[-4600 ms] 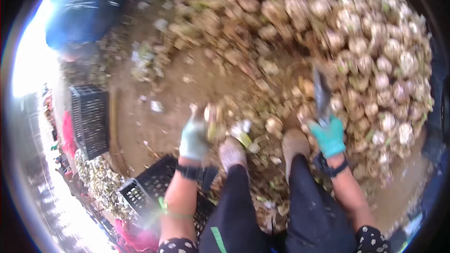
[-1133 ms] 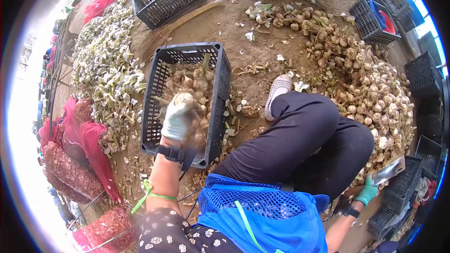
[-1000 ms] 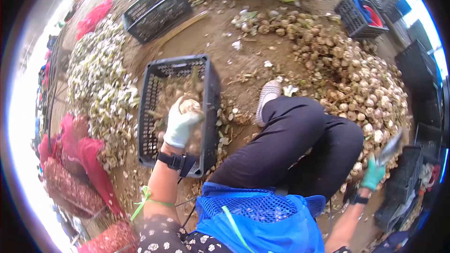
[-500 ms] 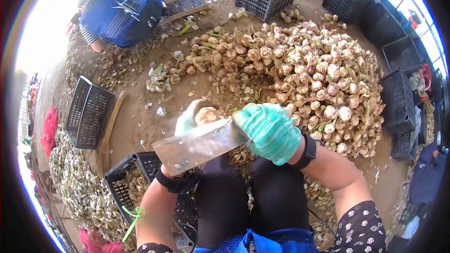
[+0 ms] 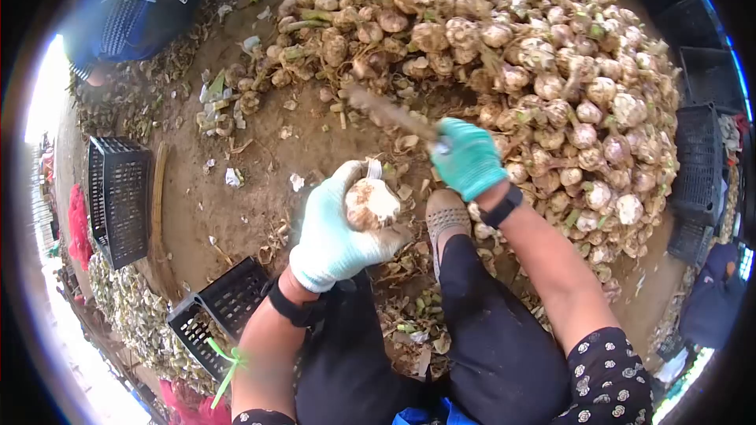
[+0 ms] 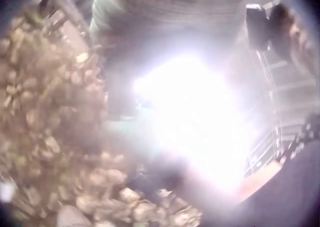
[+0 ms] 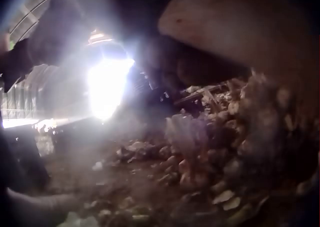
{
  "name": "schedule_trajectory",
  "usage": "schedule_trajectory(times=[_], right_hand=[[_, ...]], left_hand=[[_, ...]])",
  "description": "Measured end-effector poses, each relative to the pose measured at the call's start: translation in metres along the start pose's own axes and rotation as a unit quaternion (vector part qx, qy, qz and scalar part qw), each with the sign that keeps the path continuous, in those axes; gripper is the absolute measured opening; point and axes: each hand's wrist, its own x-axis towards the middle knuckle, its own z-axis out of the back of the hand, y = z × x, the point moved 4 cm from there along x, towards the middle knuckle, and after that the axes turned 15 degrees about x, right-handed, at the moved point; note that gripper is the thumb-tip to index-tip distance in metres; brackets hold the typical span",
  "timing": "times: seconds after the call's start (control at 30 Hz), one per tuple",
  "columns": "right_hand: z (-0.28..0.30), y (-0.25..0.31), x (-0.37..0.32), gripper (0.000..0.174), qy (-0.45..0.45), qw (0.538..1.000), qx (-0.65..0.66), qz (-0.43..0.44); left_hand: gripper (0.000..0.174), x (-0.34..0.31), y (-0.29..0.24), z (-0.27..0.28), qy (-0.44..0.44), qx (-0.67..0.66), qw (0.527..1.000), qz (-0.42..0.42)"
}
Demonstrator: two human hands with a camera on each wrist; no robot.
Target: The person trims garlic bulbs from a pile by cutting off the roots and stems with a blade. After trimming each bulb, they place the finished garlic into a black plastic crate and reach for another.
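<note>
One black crate [image 5: 231,295] sits at my 8 o'clock, partly behind my forearm, its contents too hidden to tell; another crate [image 5: 122,201] stands at 9 o'clock, more stacked crates [image 5: 699,159] at 3. My gloved left hand [image 5: 335,228] grips a garlic bulb [image 5: 372,205] near the centre, its long axis unclear. My right hand [image 5: 468,159] grips a blurred knife [image 5: 394,116], its long axis running from 4 o'clock to a tip at 10.
</note>
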Motion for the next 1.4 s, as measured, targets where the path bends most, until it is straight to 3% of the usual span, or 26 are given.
schedule_trajectory(times=[0.03, 0.1, 0.17, 0.23, 0.27, 0.33, 0.37, 0.4, 0.43, 0.47, 0.5, 0.53, 0.67, 0.7, 0.77, 0.83, 0.9, 0.97, 1.03, 1.1, 1.17, 1.2, 1.23, 1.3, 1.33, 1.4], right_hand=[[-0.001, -0.009, -0.003, 0.010, -0.083, 0.995, 0.059, -0.015], [0.000, 0.015, -0.008, 0.020, -0.047, 0.924, 0.347, -0.154], [-0.015, 0.016, -0.013, 0.025, 0.003, 0.889, 0.410, -0.201], [-0.026, 0.027, -0.016, 0.032, 0.106, 0.829, 0.473, -0.278], [-0.035, 0.026, -0.019, 0.032, 0.088, 0.828, 0.474, -0.285], [-0.046, 0.023, -0.023, 0.031, 0.070, 0.829, 0.471, -0.293], [-0.043, 0.025, -0.021, 0.030, 0.015, 0.840, 0.491, -0.232], [-0.040, 0.027, -0.022, 0.028, -0.038, 0.843, 0.507, -0.174], [-0.040, 0.029, -0.024, 0.028, -0.034, 0.844, 0.505, -0.179], [-0.038, 0.035, -0.025, 0.028, 0.026, 0.863, 0.466, -0.191], [-0.039, 0.039, -0.024, 0.028, 0.085, 0.879, 0.426, -0.199], [-0.040, 0.036, -0.024, 0.029, 0.092, 0.940, 0.323, -0.060], [-0.046, 0.034, -0.020, 0.030, 0.071, 0.949, 0.277, -0.134], [-0.049, 0.034, -0.018, 0.027, 0.061, 0.966, 0.242, -0.073], [-0.053, 0.037, -0.013, 0.022, 0.037, 0.983, 0.171, 0.053], [-0.060, 0.033, -0.010, 0.021, 0.052, 0.986, 0.133, 0.091], [-0.072, 0.009, -0.007, 0.021, 0.152, 0.986, 0.062, 0.014], [-0.070, -0.005, -0.003, 0.023, 0.144, 0.988, 0.031, 0.041], [-0.063, -0.049, -0.024, 0.026, 0.002, 0.935, 0.192, -0.297], [-0.057, -0.049, -0.022, 0.032, -0.034, 0.934, 0.230, -0.271], [-0.054, -0.048, -0.018, 0.028, -0.048, 0.888, 0.346, -0.300], [-0.054, -0.052, -0.017, 0.025, -0.101, 0.862, 0.414, -0.273], [-0.048, -0.058, -0.017, 0.023, -0.104, 0.876, 0.348, -0.318], [-0.040, -0.074, -0.020, 0.025, -0.153, 0.894, 0.313, -0.280], [-0.032, -0.073, -0.020, 0.026, -0.180, 0.888, 0.314, -0.283], [-0.020, -0.072, -0.021, 0.028, -0.220, 0.862, 0.337, -0.308]], left_hand=[[0.057, 0.003, 0.007, 0.002, 0.001, -0.035, 0.998, 0.051], [0.061, 0.014, 0.032, 0.005, -0.072, -0.128, 0.986, 0.079], [0.068, 0.021, 0.042, 0.000, -0.060, -0.105, 0.991, 0.065], [0.076, 0.023, 0.036, -0.005, -0.049, 0.093, 0.994, 0.025], [0.084, 0.023, 0.036, -0.006, -0.064, 0.149, 0.986, -0.040], [0.086, 0.015, 0.041, -0.001, -0.110, 0.119, 0.986, -0.036], [0.087, 0.010, 0.045, 0.004, -0.158, 0.092, 0.983, -0.027], [0.081, 0.007, 0.074, 0.006, -0.166, -0.098, 0.981, 0.003], [0.071, 0.007, 0.109, 0.009, -0.147, -0.229, 0.959, 0.076], [0.071, 0.005, 0.106, 0.009, -0.150, -0.232, 0.958, 0.079], [0.067, 0.006, 0.101, -0.002, -0.066, -0.380, 0.914, 0.125], [0.065, 0.006, 0.097, -0.010, 0.023, -0.516, 0.840, 0.165], [0.019, 0.012, 0.104, 0.004, -0.068, -0.286, 0.942, 0.161], [0.019, 0.011, 0.103, 0.008, -0.070, -0.289, 0.940, 0.165], [0.017, 0.013, 0.094, 0.021, -0.091, -0.042, 0.992, 0.077], [0.016, 0.009, 0.108, 0.027, -0.103, -0.025, 0.994, 0.033], [0.014, 0.012, 0.099, 0.032, -0.112, 0.007, 0.994, 0.013], [0.013, 0.016, 0.104, 0.040, -0.143, -0.021, 0.989, 0.037], [0.023, 0.026, 0.118, 0.048, -0.173, -0.116, 0.970, 0.126], [0.044, 0.039, 0.091, 0.044, -0.128, -0.225, 0.960, 0.105], [0.051, 0.043, 0.016, 0.029, -0.012, -0.321, 0.946, -0.033], [0.052, 0.050, 0.004, 0.024, 0.008, -0.255, 0.963, -0.091], [0.054, 0.061, -0.009, 0.016, 0.031, -0.192, 0.968, -0.157], [0.048, 0.095, -0.003, -0.009, -0.005, 0.142, 0.964, -0.227], [0.046, 0.108, -0.006, -0.020, -0.072, 0.304, 0.897, -0.313], [0.050, 0.140, 0.023, -0.047, -0.040, 0.553, 0.795, -0.247]])
